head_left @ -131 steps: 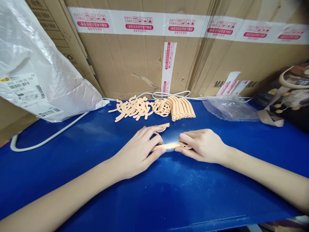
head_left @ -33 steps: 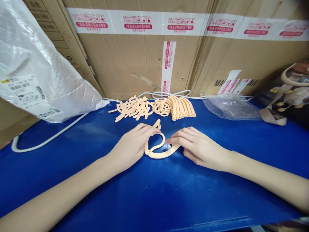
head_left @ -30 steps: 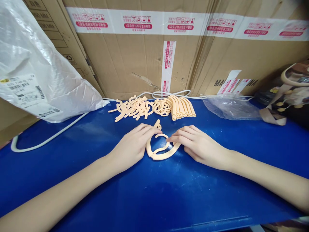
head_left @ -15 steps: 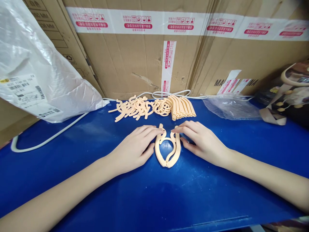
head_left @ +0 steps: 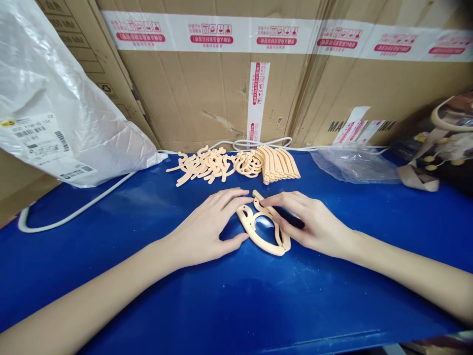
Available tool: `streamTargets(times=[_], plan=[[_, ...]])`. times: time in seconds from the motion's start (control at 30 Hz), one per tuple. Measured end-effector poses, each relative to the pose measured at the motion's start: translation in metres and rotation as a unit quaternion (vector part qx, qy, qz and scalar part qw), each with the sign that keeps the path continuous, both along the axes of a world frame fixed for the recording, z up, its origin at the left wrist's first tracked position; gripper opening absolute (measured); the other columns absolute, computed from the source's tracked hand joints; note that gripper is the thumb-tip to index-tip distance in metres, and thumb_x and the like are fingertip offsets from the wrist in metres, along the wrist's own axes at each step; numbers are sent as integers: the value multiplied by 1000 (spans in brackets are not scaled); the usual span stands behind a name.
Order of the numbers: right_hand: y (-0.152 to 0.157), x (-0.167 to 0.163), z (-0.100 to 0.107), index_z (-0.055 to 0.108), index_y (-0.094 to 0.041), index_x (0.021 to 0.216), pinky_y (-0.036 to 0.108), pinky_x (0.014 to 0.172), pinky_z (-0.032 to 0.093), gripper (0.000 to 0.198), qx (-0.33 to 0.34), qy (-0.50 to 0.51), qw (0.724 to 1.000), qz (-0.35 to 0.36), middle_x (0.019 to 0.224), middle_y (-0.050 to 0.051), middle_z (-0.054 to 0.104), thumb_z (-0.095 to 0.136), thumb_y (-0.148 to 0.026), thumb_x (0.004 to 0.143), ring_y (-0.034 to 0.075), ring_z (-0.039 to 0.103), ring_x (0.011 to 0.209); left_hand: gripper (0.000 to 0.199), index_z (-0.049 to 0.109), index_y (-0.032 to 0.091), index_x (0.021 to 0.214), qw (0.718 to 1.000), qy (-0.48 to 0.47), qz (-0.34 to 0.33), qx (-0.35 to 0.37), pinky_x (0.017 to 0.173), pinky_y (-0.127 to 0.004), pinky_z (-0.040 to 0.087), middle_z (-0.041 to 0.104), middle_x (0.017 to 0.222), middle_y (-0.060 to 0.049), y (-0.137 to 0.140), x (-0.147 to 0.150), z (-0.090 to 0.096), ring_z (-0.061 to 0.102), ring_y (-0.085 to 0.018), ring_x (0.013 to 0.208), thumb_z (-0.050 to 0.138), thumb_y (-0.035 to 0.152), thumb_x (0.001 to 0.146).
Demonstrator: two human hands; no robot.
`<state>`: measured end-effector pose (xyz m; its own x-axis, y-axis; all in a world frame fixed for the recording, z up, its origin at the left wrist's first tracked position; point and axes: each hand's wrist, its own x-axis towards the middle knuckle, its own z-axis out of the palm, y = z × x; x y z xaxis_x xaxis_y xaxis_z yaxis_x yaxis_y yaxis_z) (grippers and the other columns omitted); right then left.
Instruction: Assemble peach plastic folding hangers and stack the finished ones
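A cream plastic folding clothes hanger [head_left: 265, 246] lies folded on the blue tabletop between my hands, tilted so its joined end points lower right. My right hand [head_left: 308, 219] grips its right side, with the thumb and index finger bent against the folded arm. My left hand [head_left: 210, 222] is open at the other side. Its fingers are stretched over the upper left of the hanger and its thumb tip lies by the left arm. Part of the right arm is hidden under my right fingers.
Behind the hanger are a heap of cream hook pieces [head_left: 207, 165], several rings [head_left: 248, 163] and a row of curved arms [head_left: 279, 165]. A white plastic parcel bag [head_left: 81, 123] stands left by a white cable [head_left: 84, 207]. Cardboard boxes [head_left: 203, 93] and a clear bag [head_left: 358, 165] are at the back.
The hanger has turned, its joined end swinging to the right. My right fingers have moved from its upper tip onto its right side, and my left hand has loosened and spread.
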<state>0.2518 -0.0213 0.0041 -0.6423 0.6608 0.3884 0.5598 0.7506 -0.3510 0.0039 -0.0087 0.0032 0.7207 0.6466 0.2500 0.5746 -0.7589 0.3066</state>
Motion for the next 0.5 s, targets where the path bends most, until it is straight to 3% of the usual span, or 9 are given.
streamTargets(times=[0.13, 0.23, 0.37, 0.5], plan=[[-4, 0, 1, 37, -20, 139, 42, 106, 39, 47, -69, -56, 990, 108, 145, 13, 42, 47, -20, 93, 21, 39, 134, 71, 30, 22, 141, 1000, 24, -16, -4, 116, -46, 25, 35, 150, -8, 1, -2, -5, 30, -24, 139, 60, 50, 83], [-7, -3, 1, 32, -18, 142, 43, 110, 34, 53, -75, -73, 988, 109, 149, 13, 36, 49, -30, 94, 21, 31, 138, 80, 23, 21, 144, 999, 34, -30, -4, 118, -50, 16, 40, 148, -9, 1, -2, -6, 38, -24, 136, 60, 56, 82], [-5, -4, 0, 43, -20, 133, 37, 100, 43, 45, -65, -13, 997, 44, 133, 10, 51, 53, -37, 92, 20, 49, 120, 81, 37, 21, 136, 999, 33, -32, 26, 115, -52, 21, 54, 134, -9, 2, -1, -2, 50, -27, 123, 63, 65, 73], [-1, 1, 3, 57, -20, 111, 28, 70, 47, 30, -95, 55, 989, -97, 89, 2, 60, 51, -42, 93, 15, 57, 77, 74, 50, 16, 125, 991, 25, -7, 129, 104, -45, 37, 60, 121, -12, 4, -1, 3, 55, -28, 113, 64, 65, 72]])
